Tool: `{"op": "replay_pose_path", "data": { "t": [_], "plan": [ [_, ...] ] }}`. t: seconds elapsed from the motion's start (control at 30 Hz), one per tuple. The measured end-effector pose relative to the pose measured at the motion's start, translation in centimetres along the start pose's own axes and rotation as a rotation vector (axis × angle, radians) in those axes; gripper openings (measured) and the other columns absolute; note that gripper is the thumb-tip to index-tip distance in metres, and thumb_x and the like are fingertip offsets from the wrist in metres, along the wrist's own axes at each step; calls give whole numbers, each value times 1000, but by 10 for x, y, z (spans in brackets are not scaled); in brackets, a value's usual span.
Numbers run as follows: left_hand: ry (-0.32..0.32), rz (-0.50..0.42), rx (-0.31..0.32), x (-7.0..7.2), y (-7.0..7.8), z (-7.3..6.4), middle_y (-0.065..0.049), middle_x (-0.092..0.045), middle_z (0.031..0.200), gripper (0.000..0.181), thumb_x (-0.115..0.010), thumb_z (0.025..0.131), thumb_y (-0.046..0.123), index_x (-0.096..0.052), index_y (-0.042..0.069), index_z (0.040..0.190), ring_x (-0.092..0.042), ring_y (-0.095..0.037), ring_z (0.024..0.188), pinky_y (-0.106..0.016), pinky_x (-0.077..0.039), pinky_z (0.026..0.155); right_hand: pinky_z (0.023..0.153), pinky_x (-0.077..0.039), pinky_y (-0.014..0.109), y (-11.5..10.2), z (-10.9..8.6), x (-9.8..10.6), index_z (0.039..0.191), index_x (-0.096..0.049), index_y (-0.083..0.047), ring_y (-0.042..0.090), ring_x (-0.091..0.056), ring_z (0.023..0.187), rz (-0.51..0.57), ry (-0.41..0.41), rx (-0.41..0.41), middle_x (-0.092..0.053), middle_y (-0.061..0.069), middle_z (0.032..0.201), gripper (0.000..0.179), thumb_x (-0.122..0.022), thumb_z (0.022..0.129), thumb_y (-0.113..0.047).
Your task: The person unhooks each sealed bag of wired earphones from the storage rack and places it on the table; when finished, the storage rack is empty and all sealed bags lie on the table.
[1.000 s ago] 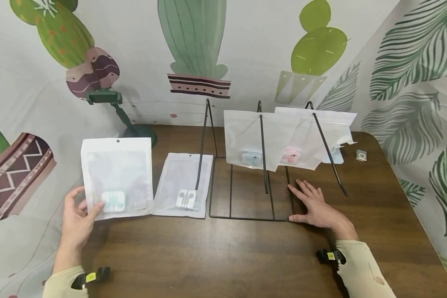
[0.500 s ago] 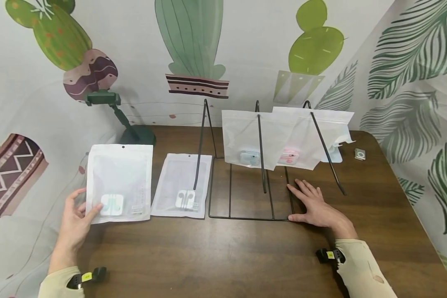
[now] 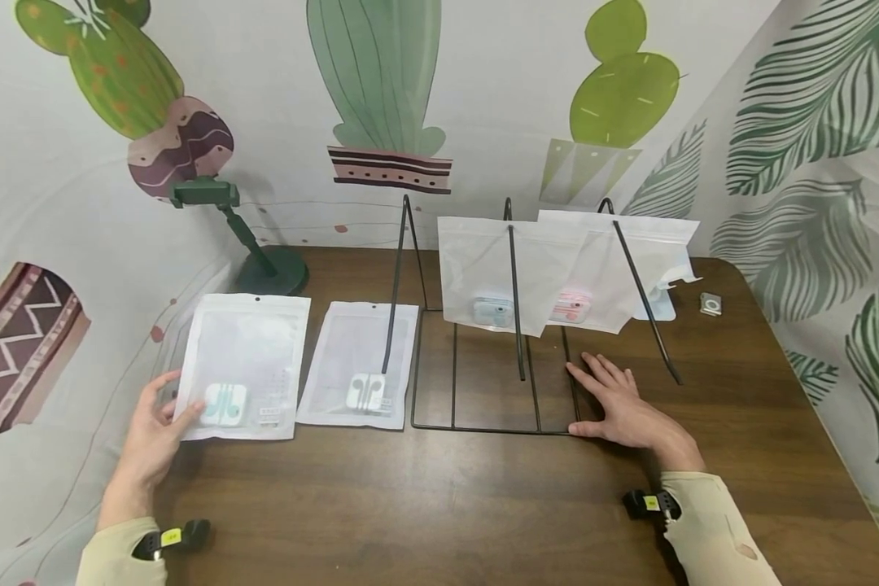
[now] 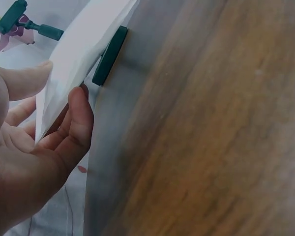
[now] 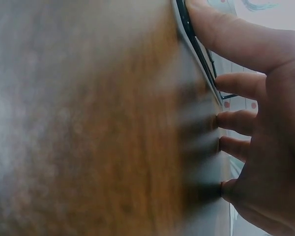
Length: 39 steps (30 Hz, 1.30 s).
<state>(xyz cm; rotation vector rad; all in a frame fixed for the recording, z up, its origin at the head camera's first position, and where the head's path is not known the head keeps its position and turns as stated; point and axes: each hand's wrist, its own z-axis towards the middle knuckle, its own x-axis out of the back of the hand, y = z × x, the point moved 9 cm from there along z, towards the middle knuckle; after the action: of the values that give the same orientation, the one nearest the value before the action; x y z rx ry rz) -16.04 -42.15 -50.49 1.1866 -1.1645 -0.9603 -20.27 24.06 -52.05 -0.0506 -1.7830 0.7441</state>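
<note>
My left hand (image 3: pixel 146 439) pinches the lower left edge of a white zip pouch (image 3: pixel 245 346), thumb in front and fingers behind. Earphones with mint-green parts show through its clear window. The left wrist view has the pouch (image 4: pixel 83 44) nearly edge-on, tilted above the table. Just right of it, a similar pouch (image 3: pixel 344 342) with white-and-grey earphones lies flat. My right hand (image 3: pixel 623 415) rests with spread fingers at the front right corner of a black wire rack (image 3: pixel 498 430). In the right wrist view the thumb touches the rack's wire (image 5: pixel 196 46).
On the rack's prongs hang a pouch with blue contents (image 3: pixel 469 260), one with pink contents (image 3: pixel 615 277) and a partly hidden pale blue item (image 3: pixel 662 305). A green stand (image 3: pixel 274 273) is behind the held pouch. A small silver device (image 3: pixel 710 304) lies far right.
The held pouch has come down and slightly right, tipping its top back toward the table. My left hand shifted only a little. My right hand stays at the rack's corner.
</note>
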Motion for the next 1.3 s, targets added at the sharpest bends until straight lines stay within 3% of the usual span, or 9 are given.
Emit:
{"op": "replay_pose_path", "data": {
  "t": [0.27,0.5,0.67,0.7,0.8,0.93,1.1,1.23,1.3],
  "plan": [
    [-20,62,48,2,-8,4,20,-68,91,63,-61,94,1,-30,18,146,-68,0,78,-14,-53,64,106,-3,77,0,0,0,152,-32,-9,49,-7,144,7,3,1,-15,28,158,95,-76,79,-49],
    [-31,239,66,3,-9,6,29,-61,92,63,-61,95,9,-29,14,149,-64,5,81,-10,-50,68,106,-4,77,1,0,-2,152,-32,-10,48,-7,145,-4,4,0,-15,28,158,95,-76,79,-50],
    [-45,337,76,1,-9,6,25,-59,96,64,-60,97,14,-25,5,149,-63,6,84,-11,-50,70,105,-4,77,0,1,-2,152,-32,-9,48,-8,144,-6,7,4,-16,28,158,95,-76,79,-50],
    [-46,368,76,1,-9,6,21,-59,97,64,-60,97,16,-25,3,149,-62,7,84,-11,-51,71,105,-4,77,0,1,-2,152,-32,-9,48,-8,144,-6,8,5,-16,28,158,95,-76,78,-50],
    [-49,437,88,1,-11,6,-10,-66,107,66,-58,98,19,-22,0,150,-62,6,84,-12,-51,70,105,-5,77,-1,0,-2,152,-32,-8,49,-9,144,-12,11,10,-16,28,158,95,-76,78,-49],
    [-55,476,98,0,-11,7,-42,-52,123,67,-56,99,20,-20,-2,150,-61,8,82,-11,-50,69,105,-5,77,-1,1,-1,152,-32,-9,49,-9,144,-12,11,8,-16,28,158,95,-77,78,-49],
    [-58,537,111,-2,-8,8,-45,-49,126,69,-58,99,22,-20,-3,150,-52,14,84,-8,-45,66,106,-4,77,1,0,-1,152,-32,-9,48,-7,144,-1,3,-3,-15,28,158,95,-76,79,-49],
    [-53,623,135,-2,-8,8,-45,-47,129,72,-58,98,28,-20,-1,152,-66,-19,99,-12,-44,67,106,-4,76,1,0,-1,152,-32,-9,49,-7,144,2,0,-8,-15,28,158,95,-77,78,-49],
    [-49,647,144,-2,-8,9,-44,-46,130,72,-58,98,29,-20,0,152,-61,-43,110,-22,-47,72,106,-3,76,1,0,-1,152,-32,-9,49,-7,145,1,-1,-8,-15,28,158,95,-77,79,-49]
  ]
}}
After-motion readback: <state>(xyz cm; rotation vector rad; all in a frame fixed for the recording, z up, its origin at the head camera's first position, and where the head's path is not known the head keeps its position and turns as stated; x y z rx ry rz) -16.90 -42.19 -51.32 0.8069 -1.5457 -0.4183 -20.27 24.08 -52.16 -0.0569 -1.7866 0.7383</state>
